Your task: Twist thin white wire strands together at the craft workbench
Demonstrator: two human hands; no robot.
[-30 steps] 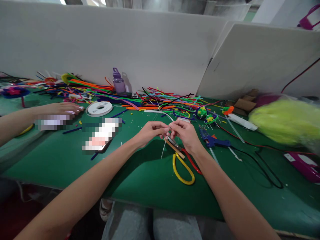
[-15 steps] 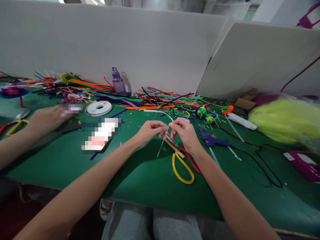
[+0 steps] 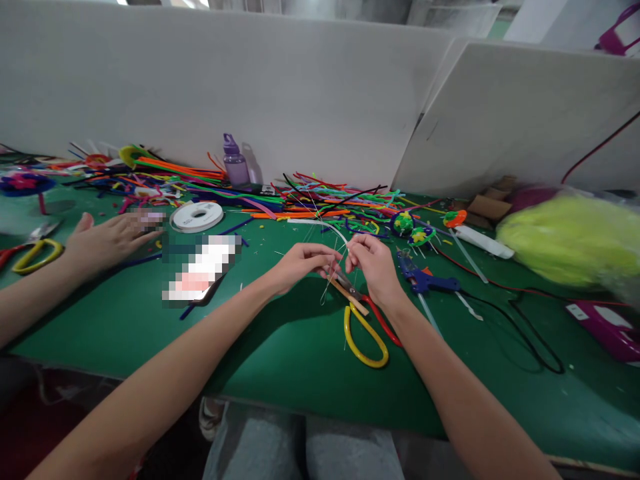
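Thin, pale wire (image 3: 336, 275) is pinched between both hands over the middle of the green table (image 3: 280, 353): the left hand (image 3: 300, 265) has thumb and fingertips closed on it from the left, the right hand (image 3: 373, 267) closes on it from the right, and the two sets of fingertips nearly touch. A loose end hangs down from the pinch toward the table, and another strand arcs up and away to the far side. As far as I can judge, the wire is only being bent or twisted; nothing finished hangs from it, so most of the work looks undone. Just under the hands lie scissors (image 3: 365, 330) with one yellow and one red loop. To the right sits a blue glue gun (image 3: 427, 280); beyond, a heap of pipe cleaners (image 3: 300, 197). Far left, another person's hand (image 3: 107, 240) lies flat near a white spool (image 3: 197, 217).
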